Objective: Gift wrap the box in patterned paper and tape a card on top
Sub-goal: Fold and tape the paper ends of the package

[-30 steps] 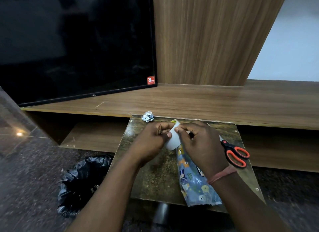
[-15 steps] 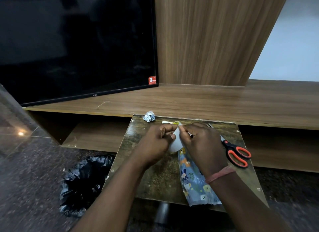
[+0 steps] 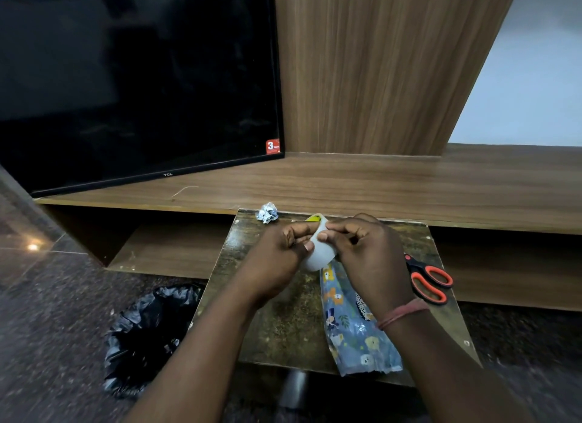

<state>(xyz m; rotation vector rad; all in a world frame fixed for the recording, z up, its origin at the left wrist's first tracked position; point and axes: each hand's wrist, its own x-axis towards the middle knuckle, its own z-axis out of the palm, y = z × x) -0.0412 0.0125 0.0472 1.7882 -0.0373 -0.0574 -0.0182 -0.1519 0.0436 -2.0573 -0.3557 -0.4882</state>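
Note:
Both hands meet over the far half of a small dark table. My left hand and my right hand together pinch a white roll of tape, fingertips at its upper edge. A yellow-tipped thing peeks out just beyond the fingers. Under my right wrist lies the blue patterned package, long and flat, reaching to the table's near edge. The card is not visible to me.
Orange-handled scissors lie at the table's right side. A crumpled paper ball sits at the far edge. A black bin bag stands on the floor to the left. Behind are a wooden shelf unit and a dark TV screen.
The hands stay in the same spot over the table; the fingers have shifted slightly on the white roll.

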